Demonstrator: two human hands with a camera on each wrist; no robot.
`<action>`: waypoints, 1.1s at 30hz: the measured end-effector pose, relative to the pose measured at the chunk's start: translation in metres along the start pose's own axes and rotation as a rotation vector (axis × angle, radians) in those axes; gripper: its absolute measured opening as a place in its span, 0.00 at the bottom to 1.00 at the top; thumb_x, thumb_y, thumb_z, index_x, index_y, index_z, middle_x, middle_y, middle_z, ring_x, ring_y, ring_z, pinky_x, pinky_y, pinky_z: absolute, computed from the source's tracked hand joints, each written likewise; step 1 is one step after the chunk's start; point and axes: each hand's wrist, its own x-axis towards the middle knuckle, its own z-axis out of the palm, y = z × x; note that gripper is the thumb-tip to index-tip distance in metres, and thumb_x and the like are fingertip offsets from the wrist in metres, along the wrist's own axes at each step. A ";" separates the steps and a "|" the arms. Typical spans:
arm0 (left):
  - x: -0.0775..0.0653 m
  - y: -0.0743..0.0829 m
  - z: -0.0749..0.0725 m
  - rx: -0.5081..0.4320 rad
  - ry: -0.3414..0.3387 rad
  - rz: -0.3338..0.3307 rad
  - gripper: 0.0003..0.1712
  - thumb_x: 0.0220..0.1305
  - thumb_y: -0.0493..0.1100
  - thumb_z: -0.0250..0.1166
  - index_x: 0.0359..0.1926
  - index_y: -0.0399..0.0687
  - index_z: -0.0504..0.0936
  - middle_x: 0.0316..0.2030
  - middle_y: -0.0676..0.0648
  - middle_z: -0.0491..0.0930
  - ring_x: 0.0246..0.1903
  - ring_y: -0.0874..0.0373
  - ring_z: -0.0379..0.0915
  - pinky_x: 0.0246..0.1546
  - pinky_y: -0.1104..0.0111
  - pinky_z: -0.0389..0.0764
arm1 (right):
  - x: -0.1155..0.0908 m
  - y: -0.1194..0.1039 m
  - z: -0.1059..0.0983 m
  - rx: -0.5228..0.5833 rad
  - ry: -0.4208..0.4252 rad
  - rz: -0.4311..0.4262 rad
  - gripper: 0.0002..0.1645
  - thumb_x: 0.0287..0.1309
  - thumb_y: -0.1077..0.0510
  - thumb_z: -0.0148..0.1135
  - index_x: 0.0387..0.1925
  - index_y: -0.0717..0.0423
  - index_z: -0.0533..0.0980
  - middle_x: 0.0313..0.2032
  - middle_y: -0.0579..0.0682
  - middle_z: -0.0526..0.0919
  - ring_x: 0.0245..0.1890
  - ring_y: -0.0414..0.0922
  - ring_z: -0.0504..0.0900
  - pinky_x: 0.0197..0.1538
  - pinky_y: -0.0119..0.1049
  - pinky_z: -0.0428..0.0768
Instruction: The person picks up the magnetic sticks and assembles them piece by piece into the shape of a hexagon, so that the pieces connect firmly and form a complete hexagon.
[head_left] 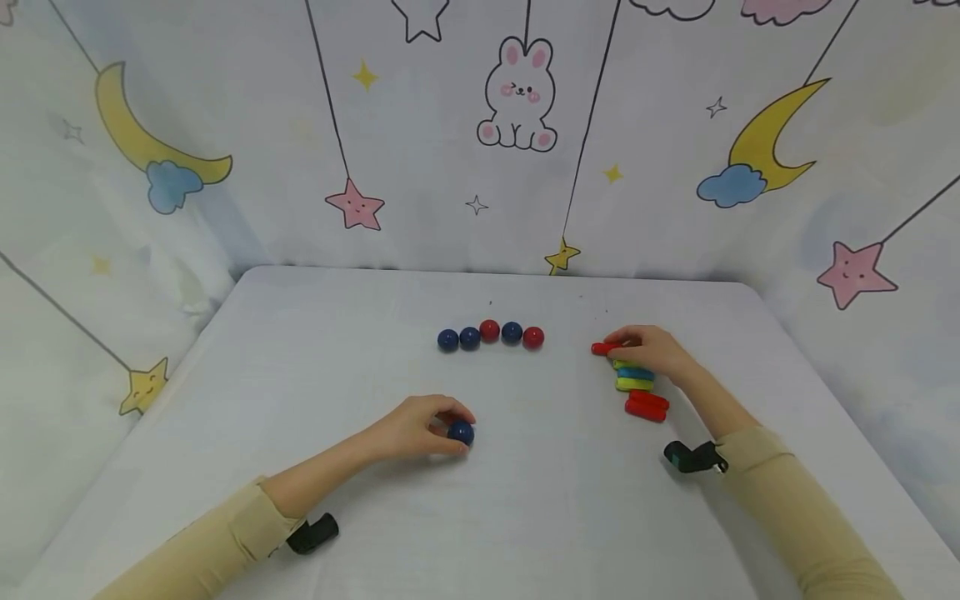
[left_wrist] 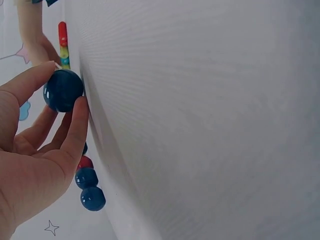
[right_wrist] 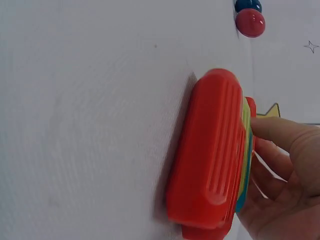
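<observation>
The left hand [head_left: 423,427] pinches a dark blue ball [head_left: 461,432]; well apart on the surface [head_left: 540,500], red blocks [head_left: 647,407] and green-and-blue blocks [head_left: 634,383] lie nearside of the right hand [head_left: 651,348], which grips a red bar [head_left: 602,348]. Beyond the left hand, five balls [head_left: 490,331] line up.

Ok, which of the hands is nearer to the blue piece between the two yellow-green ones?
Right. The right hand is just beyond the blue piece, pinching a red piece; the left hand is well off to its left, holding a dark blue ball.
</observation>
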 end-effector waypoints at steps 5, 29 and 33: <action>-0.001 0.000 0.000 -0.004 0.003 0.002 0.21 0.59 0.44 0.72 0.52 0.44 0.80 0.46 0.53 0.79 0.47 0.58 0.75 0.47 0.71 0.78 | 0.003 -0.013 0.009 -0.037 -0.008 -0.046 0.22 0.63 0.53 0.62 0.55 0.60 0.76 0.48 0.60 0.79 0.47 0.56 0.74 0.48 0.47 0.77; -0.002 0.000 0.000 -0.003 0.011 -0.030 0.22 0.56 0.44 0.73 0.52 0.47 0.81 0.44 0.54 0.79 0.44 0.59 0.75 0.43 0.72 0.78 | -0.018 -0.071 0.067 -0.043 -0.099 -0.413 0.16 0.57 0.61 0.68 0.47 0.53 0.80 0.44 0.48 0.81 0.43 0.47 0.77 0.45 0.39 0.79; -0.001 -0.001 0.000 -0.008 0.011 -0.059 0.22 0.55 0.46 0.74 0.51 0.49 0.81 0.43 0.55 0.78 0.42 0.59 0.74 0.43 0.71 0.78 | -0.022 -0.080 0.078 -0.032 -0.143 -0.471 0.16 0.57 0.60 0.69 0.48 0.53 0.79 0.44 0.47 0.81 0.44 0.46 0.77 0.46 0.37 0.80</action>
